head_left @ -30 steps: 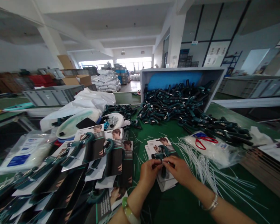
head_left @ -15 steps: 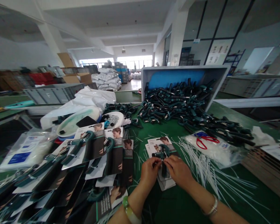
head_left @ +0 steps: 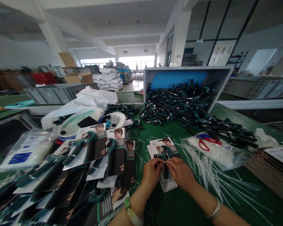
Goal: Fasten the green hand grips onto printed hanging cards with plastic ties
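Two hands on my monitor from here; what has each one got?

The left hand [head_left: 152, 172] is closed, its fingers pinched at the top of a teal-and-black hand grip exerciser [head_left: 164, 156]; the right hand [head_left: 180, 173] is curled in from the other side, its fingertips [head_left: 171, 161] almost meeting the left's at the same spot; I can't tell from this feed what, if anything, lies between them.

Where does the exerciser sit?

On a printed backing card [head_left: 159, 147], which lies on top of other cards on a green work mat [head_left: 188, 207]; the handle hangs down the card, just below both hands.

What's close by?

Loose white cable ties [head_left: 209, 175] fan out to the right of the right hand; past them sits a clear plastic bag [head_left: 217, 155] holding red-handled scissors [head_left: 206, 143]; farther off, a tilted grey tote [head_left: 186, 69] spills a heap of unpacked exercisers [head_left: 179, 106] across the mat.

And on the left?

Rows of carded exercisers [head_left: 94, 150] overlap there; a jade bangle [head_left: 130, 212] circles the left wrist; a silver bangle [head_left: 214, 209] circles the right.
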Motion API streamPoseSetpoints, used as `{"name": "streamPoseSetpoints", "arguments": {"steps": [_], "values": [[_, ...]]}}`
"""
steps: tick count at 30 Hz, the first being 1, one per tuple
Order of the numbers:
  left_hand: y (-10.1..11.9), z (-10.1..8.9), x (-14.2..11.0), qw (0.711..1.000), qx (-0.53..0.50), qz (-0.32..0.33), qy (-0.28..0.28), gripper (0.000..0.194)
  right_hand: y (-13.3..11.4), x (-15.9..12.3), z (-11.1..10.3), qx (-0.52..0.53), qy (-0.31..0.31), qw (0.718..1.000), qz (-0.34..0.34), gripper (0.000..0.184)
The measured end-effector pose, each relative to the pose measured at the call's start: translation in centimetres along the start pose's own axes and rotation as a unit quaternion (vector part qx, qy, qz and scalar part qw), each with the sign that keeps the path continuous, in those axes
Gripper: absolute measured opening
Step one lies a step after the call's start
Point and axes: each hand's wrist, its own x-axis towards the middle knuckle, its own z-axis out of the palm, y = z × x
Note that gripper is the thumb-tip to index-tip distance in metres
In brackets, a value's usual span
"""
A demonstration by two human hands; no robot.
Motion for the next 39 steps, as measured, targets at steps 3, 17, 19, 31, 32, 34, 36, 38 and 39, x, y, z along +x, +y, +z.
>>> {"name": "streamPoseSetpoints", "arguments": {"steps": [3,17,19,31,32,34,36,38,39], "values": [[-0.2,0.2,-0.1,1.0,-0.019,0.0,-0.001,0.01,-0.5,0.3,-0.4,-0.018,-0.046,0.999,0.006,0.027],[-0.1,0.1,-0.2,0.999,-0.01,0.02,-0.034,0.014,0.8,1.2,-0.7,0.172,-0.011,0.985,-0.009,0.021],[0.0,0.0,-0.3,0.999,0.007,0.021,-0.033,0.015,0.6,1.4,-0.4,0.141,0.003,0.989,-0.045,0.02],[2.3,-0.3,-1.6,0.981,0.191,0.016,-0.012,0.03,0.5,2.1,0.2,0.215,0.2,0.956,0.009,0.014],[2.4,-0.1,-1.7,0.979,0.203,0.007,-0.015,0.036,0.5,2.2,0.2,0.24,0.166,0.956,0.015,0.015],[2.4,0.2,-1.9,0.971,0.234,-0.023,-0.03,0.037,0.5,2.6,0.2,0.3,0.081,0.95,0.031,0.018],[2.3,0.1,-1.6,0.962,0.266,-0.052,-0.041,0.029,0.4,3.0,-0.2,0.356,0.016,0.933,0.047,0.019],[2.1,-0.5,-0.9,0.951,0.3,-0.065,-0.035,0.024,0.7,3.6,-1.1,0.384,0.017,0.922,0.046,0.019],[2.0,-1.0,-0.4,0.945,0.319,-0.066,-0.025,0.022,1.0,3.8,-1.7,0.381,0.042,0.923,0.044,0.018]]}}
